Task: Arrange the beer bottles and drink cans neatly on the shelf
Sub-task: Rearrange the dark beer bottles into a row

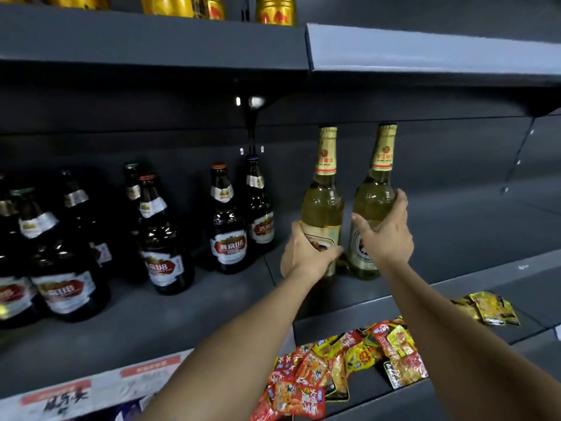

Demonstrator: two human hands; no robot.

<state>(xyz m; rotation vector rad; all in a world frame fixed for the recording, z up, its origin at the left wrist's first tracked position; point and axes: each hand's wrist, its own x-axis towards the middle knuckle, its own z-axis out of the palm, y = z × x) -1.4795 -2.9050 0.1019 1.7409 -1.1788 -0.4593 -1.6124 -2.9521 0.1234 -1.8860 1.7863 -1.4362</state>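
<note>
Left arm: bare forearm reaches up and forward from the bottom of the view, crossing the front edge of the middle shelf [182,314].
Left hand: left hand [306,253] wraps the lower body of the left pale bottle [323,202]; thumb lies across the label toward the right, other fingers curl round the far left side. Clamped on the glass.
Right arm: bare forearm rises from the lower right corner, angled inward toward the bottles.
Right hand: right hand [385,230] closes on the right pale bottle [375,205] at mid-body; thumb points up-left on the front of the glass, fingers hook round the right flank. Clamped on it.
Pale bottles: two clear-glass bottles of golden beer with gold neck foil, both upright, side by side, close together but with a narrow gap showing between them. Bases sit at or just above the shelf surface; contact cannot be told, as the left one's base is hidden by the hand.
Position on shelf: both stand just right of the shelf's middle join, toward the back wall, with bare shelf further right.
Dark bottles: brown bottles [164,238] with red-and-white labels stand in a loose cluster on the same shelf to the left; the nearest pair [230,226] is near the left pale bottle, not touching.
Upper shelf: gold cans [274,10] along the top edge of view.
Lower shelf: heap of red and yellow snack packets [343,360] under the right arm; a few yellow packets [488,308] lie apart further right.
</note>
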